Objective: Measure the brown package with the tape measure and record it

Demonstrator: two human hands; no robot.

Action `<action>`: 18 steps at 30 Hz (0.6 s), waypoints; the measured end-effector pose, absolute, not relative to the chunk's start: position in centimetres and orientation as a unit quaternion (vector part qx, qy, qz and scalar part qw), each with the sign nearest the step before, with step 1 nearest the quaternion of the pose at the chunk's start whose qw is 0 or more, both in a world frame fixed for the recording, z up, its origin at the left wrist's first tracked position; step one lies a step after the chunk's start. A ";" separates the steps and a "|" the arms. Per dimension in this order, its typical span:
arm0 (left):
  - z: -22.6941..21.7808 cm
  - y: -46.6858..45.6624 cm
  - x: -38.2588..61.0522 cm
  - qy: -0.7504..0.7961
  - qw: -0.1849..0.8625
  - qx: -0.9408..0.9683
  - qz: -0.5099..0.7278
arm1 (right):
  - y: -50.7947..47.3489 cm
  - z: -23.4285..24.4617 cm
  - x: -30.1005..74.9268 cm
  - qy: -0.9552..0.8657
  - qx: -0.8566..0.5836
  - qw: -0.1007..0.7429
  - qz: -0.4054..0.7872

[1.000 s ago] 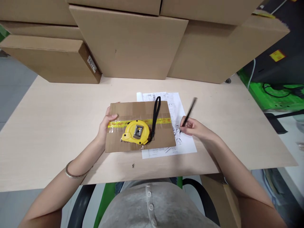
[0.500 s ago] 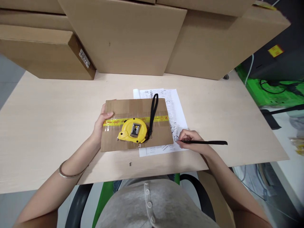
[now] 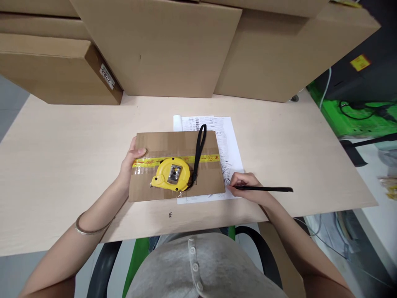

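Observation:
My left hand (image 3: 129, 162) grips the left edge of a flat cardboard piece (image 3: 161, 142) crossed by yellow tape, thumb on top. A yellow tape measure (image 3: 170, 174) with a black wrist strap (image 3: 200, 145) lies on the cardboard. Beneath the cardboard sits a printed white paper sheet (image 3: 228, 142), partly covered. My right hand (image 3: 246, 186) is closed in a pinch on a black pen (image 3: 269, 189), whose tip touches the paper by the cardboard's right lower corner. The pen lies nearly level, pointing right.
Large cardboard boxes (image 3: 155, 45) stand stacked along the back of the pale wooden table (image 3: 62, 140). A smaller box (image 3: 58, 70) with a label sits at the back left. Green equipment and cables (image 3: 356, 116) lie off the table's right edge.
My right hand brought the pen down from an upright tilt to nearly level and slid toward the paper's lower part. The left hand kept its hold on the cardboard.

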State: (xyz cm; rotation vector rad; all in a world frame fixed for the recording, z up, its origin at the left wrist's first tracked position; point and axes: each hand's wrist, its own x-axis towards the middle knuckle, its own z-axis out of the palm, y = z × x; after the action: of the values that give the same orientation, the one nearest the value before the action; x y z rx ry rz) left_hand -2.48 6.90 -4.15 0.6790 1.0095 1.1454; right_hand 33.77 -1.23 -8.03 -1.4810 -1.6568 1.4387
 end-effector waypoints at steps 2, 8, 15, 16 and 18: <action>-4.2 7.0 -2.4 0.464 0.664 0.283 0.514 | -1.3 -8.2 33.6 -0.608 -0.543 0.246 0.525; -4.3 7.0 -2.3 0.449 0.665 0.275 0.530 | -1.1 -7.8 32.3 -0.610 -0.534 0.246 0.531; -4.1 6.7 -2.2 0.464 0.661 0.275 0.522 | -0.8 -7.5 31.7 -0.616 -0.524 0.246 0.534; -4.0 6.7 -2.2 0.465 0.661 0.276 0.520 | -0.8 -7.5 31.7 -0.617 -0.522 0.246 0.535; -4.0 6.7 -2.2 0.466 0.663 0.282 0.514 | -0.8 -7.6 31.7 -0.618 -0.520 0.245 0.536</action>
State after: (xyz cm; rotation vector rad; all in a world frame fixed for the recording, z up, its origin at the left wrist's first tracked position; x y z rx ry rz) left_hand -2.16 6.70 -3.95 0.6369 1.0543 1.1617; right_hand 31.71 -0.83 -7.60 -1.4203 -1.6868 1.4618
